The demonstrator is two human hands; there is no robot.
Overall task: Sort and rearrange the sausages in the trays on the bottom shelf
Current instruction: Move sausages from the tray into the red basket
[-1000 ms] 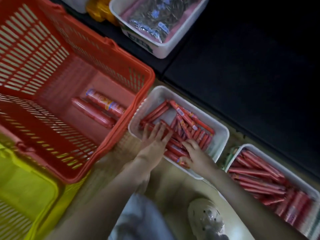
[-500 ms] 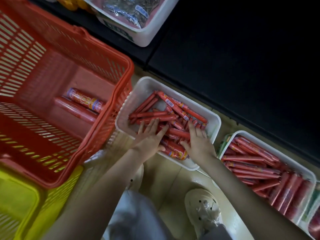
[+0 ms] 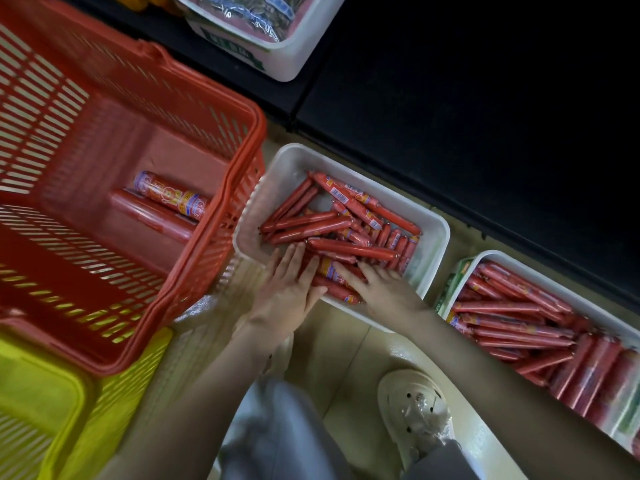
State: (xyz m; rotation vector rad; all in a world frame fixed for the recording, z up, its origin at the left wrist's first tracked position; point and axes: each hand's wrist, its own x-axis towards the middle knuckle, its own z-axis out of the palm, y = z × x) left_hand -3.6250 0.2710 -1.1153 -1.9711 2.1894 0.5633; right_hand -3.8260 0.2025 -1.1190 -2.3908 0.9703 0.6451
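Both hands are lying flat and released, nothing gripped: left hand is pressing straight fingers onto the sausages at the near edge of the white tray, and right hand is spreading its fingers over the same heap just beside it. That tray is sitting on the pale surface below the dark shelving, its left corner right against the red basket. Trouble, as I'm reading it: the pile is lying crisscross and the casings are looking slick, so a sideways sweep could be sending one rolling over the low near rim onto the floor. Weight on that rim could be tipping the tray, too. Second tray, to the right, is looking brim-full, leaving little room for extras.
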